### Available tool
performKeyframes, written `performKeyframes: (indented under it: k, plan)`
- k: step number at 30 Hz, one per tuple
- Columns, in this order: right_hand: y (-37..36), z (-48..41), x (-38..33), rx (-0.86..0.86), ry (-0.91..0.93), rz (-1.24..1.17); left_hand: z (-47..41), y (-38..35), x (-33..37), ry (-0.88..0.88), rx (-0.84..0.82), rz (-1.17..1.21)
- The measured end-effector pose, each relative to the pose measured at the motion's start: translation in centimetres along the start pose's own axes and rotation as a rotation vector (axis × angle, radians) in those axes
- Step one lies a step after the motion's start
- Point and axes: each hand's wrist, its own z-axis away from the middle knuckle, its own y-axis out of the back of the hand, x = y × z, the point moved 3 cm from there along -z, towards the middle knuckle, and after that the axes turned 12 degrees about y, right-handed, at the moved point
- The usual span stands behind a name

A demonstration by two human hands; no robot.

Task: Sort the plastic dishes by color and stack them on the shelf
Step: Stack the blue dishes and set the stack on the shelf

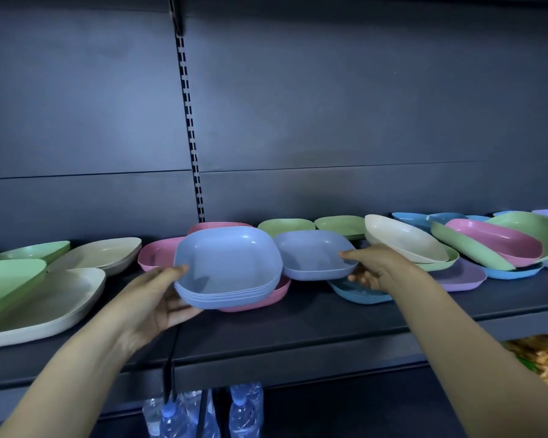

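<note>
A stack of several light-blue square dishes [228,263] is held at its left rim by my left hand [159,298], thumb on top, fingers underneath. It hovers over pink dishes [159,254] on the dark shelf [298,324]. My right hand [370,270] grips the right edge of a single light-blue dish [310,254], thumb on the rim, fingers below. Under that hand lies a darker blue dish [355,295].
Green [10,279] and cream dishes [54,305] lie at the left. Green dishes [339,226] sit at the back; a mixed pile of cream, pink, green, purple and blue dishes [487,245] is at the right. Water bottles [244,412] stand below the shelf.
</note>
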Motion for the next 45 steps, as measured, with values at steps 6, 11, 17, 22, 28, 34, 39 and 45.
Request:
performKeyframes:
  k: [6, 11, 17, 22, 28, 34, 39, 45]
  plan:
    - [-0.3, 2.2, -1.7, 0.125, 0.108, -0.104, 0.7, 1.4, 0.2, -0.026, -0.044, 0.0]
    - [0.1, 6.2, -3.5, 0.295, 0.183, -0.094, 1.5, 3.0, -0.3, -0.044, -0.087, 0.026]
    - [-1.8, 11.7, -4.4, 0.277, 0.212, -0.209, 2.6, 3.7, -1.3, -0.077, -0.152, 0.065]
    - [-4.4, 14.9, -3.7, 0.267, 0.265, -0.168, 3.9, 2.3, -2.8, -0.095, -0.233, 0.072]
    - [-4.2, 16.9, -2.9, 0.407, 0.413, 0.1, 5.7, -0.1, -4.4, -0.127, -0.274, 0.055]
    - [-2.8, 18.0, -1.0, 0.291, 0.387, 0.069, 7.8, -3.6, -6.0, -0.133, -0.288, 0.016]
    - [0.8, 19.6, 1.0, 0.171, 0.314, -0.022, 9.8, -7.7, -7.8, -0.129, -0.279, 0.032]
    - [6.8, 20.6, 3.4, 0.003, 0.209, -0.131, 11.7, -13.5, -10.6, -0.012, -0.243, 0.055]
